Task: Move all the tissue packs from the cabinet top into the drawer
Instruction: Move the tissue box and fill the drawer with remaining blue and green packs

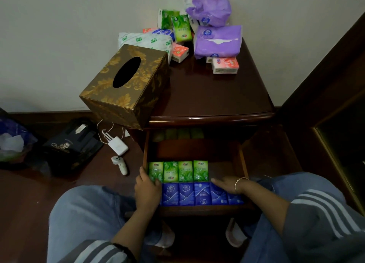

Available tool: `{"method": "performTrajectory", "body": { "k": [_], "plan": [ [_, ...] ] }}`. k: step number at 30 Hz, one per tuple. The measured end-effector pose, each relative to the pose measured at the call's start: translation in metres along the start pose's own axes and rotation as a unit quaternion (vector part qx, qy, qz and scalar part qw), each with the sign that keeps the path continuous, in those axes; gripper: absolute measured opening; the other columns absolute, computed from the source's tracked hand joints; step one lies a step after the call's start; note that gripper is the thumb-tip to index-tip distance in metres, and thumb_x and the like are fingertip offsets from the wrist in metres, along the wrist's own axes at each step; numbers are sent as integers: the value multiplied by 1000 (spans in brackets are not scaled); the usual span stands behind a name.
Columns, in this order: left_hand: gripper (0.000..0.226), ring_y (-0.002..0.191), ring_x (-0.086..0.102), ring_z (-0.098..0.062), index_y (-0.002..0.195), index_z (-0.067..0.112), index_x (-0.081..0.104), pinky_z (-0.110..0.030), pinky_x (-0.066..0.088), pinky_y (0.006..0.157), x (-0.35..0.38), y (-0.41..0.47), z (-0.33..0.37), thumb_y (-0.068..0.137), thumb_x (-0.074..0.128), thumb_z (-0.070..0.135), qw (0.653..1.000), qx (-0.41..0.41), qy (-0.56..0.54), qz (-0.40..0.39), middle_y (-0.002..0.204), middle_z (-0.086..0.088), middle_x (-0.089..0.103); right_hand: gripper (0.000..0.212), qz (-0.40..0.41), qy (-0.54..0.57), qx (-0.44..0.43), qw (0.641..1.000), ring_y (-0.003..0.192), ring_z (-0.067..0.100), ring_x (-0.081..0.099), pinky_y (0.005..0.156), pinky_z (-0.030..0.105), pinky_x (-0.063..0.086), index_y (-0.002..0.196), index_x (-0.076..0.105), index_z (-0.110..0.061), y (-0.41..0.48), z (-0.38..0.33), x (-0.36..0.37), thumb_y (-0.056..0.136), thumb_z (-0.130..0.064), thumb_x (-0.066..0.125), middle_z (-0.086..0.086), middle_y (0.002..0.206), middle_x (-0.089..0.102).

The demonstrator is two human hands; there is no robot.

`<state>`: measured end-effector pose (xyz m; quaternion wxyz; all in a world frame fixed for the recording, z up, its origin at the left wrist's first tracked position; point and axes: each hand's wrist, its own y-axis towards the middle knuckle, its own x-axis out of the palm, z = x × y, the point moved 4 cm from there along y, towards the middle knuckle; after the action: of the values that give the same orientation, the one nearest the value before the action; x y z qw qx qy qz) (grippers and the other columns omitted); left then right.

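Note:
The open drawer holds a back row of several green tissue packs and a front row of several blue packs. My left hand lies in the drawer's left side, fingers touching the leftmost green pack. My right hand rests flat on the blue packs at the right. On the cabinet top remain green packs, pink packs, purple packs and a white soft pack.
A gold-patterned tissue box overhangs the cabinet top's left front corner. On the floor at the left lie a white charger with cables, a white controller and a dark box. Dark wooden furniture stands at the right.

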<state>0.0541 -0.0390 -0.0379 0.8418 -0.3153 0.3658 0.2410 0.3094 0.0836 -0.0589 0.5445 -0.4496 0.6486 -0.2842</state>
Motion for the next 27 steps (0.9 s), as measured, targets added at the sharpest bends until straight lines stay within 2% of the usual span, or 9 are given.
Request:
{"method": "performTrajectory", "body": {
  "k": [5, 8, 11, 14, 17, 19, 21, 23, 27],
  "plan": [
    [69, 121, 46, -43, 151, 5, 15, -47, 40, 98, -1, 0, -1, 93, 51, 20, 1000, -11, -6, -11, 141, -24, 39, 75, -2, 27, 4, 1000, 147, 28, -5, 115, 53, -1, 150, 10, -33, -3, 3, 10, 86, -73, 5, 5, 160, 0],
    [70, 125, 44, -40, 152, 6, 12, -46, 40, 99, -3, -1, 1, 94, 49, 23, 999, -21, -3, -35, 145, -21, 35, 63, 33, -12, -43, 998, 146, 24, -12, 115, 52, -6, 148, 12, -37, -18, -5, 5, 92, -64, 5, 1, 160, -2],
    [69, 129, 40, -36, 151, 8, 17, -46, 38, 101, -13, -2, 12, 93, 49, 29, 997, -3, 71, -38, 151, -14, 29, 58, 78, 11, -113, 991, 147, 18, -9, 116, 47, -3, 147, 22, -34, -51, -22, -15, 96, -57, 12, -2, 160, 4],
    [66, 133, 35, -35, 149, 11, 24, -45, 36, 105, -28, -6, 37, 92, 53, 30, 989, 73, 118, -53, 152, -12, 25, 51, 155, 72, -206, 964, 145, 8, 7, 116, 27, 5, 142, 39, -25, -100, -32, -49, 98, -47, 25, -4, 157, 21],
    [56, 133, 38, -28, 144, 13, 36, -34, 33, 108, -48, -19, 75, 94, 53, 31, 960, 200, 149, -130, 147, -10, 36, 37, 266, 55, -292, 917, 129, -1, 33, 104, 4, 16, 128, 56, -22, -153, -38, -92, 98, -33, 38, -7, 139, 48],
    [49, 129, 45, -14, 141, 19, 43, -21, 35, 104, -71, -34, 107, 95, 54, 32, 929, 279, 117, -213, 143, -2, 45, 30, 372, 26, -325, 869, 121, 1, 43, 99, -1, 20, 120, 62, -20, -179, -38, -127, 95, -27, 47, -6, 126, 57],
    [42, 120, 52, 0, 136, 24, 49, -13, 39, 98, -99, -49, 142, 95, 56, 29, 902, 325, 59, -276, 134, 6, 55, 28, 465, -3, -323, 824, 122, 11, 48, 104, 10, 26, 116, 64, -14, -188, -37, -163, 92, -24, 55, 2, 124, 60],
    [35, 110, 57, 7, 130, 27, 54, -11, 45, 93, -132, -57, 176, 95, 56, 26, 892, 364, 8, -268, 122, 12, 62, 32, 516, -15, -285, 808, 127, 22, 47, 108, 26, 29, 119, 61, -10, -179, -37, -197, 91, -24, 58, 10, 130, 57],
    [24, 97, 60, 6, 119, 20, 63, -4, 42, 83, -194, -42, 244, 95, 56, 19, 891, 442, -36, -97, 107, 12, 68, 52, 534, -17, -175, 827, 140, 29, 28, 115, 37, 22, 136, 44, -9, -133, -45, -247, 92, -36, 53, 14, 148, 37]
  ]
}}
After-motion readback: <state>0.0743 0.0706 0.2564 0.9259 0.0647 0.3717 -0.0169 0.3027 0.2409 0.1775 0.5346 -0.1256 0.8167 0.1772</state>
